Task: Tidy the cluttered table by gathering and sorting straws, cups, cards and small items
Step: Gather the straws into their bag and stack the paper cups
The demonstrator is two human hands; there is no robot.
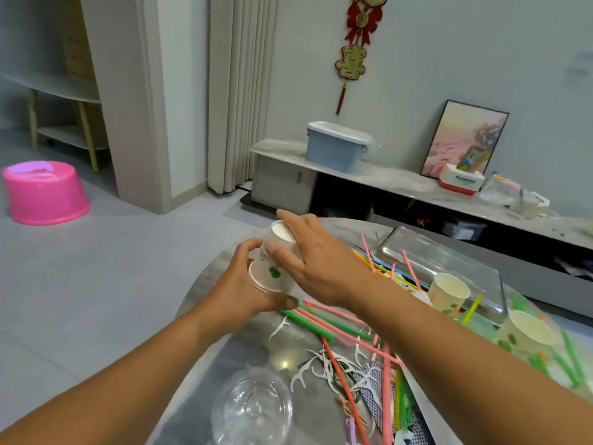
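A white paper cup stack (273,272) with green print lies tilted above the table's far left edge, its mouths toward me. My left hand (244,292) grips its lower rim end. My right hand (316,255) lies over the upper cup, thumb on its side and fingers across its base. Two more paper cups (449,292) (526,332) stand at the right. Pink, green and yellow straws (333,322) lie scattered over the middle. White floss picks (321,364) and blue-backed cards (373,391) sit nearer me.
A clear glass tray (417,252) sits at the table's far right. A clear plastic lid or bowl (253,409) lies near the front edge. Beyond are a low TV bench (401,181) with a blue bin (337,149), and a pink basin (45,194) on the floor.
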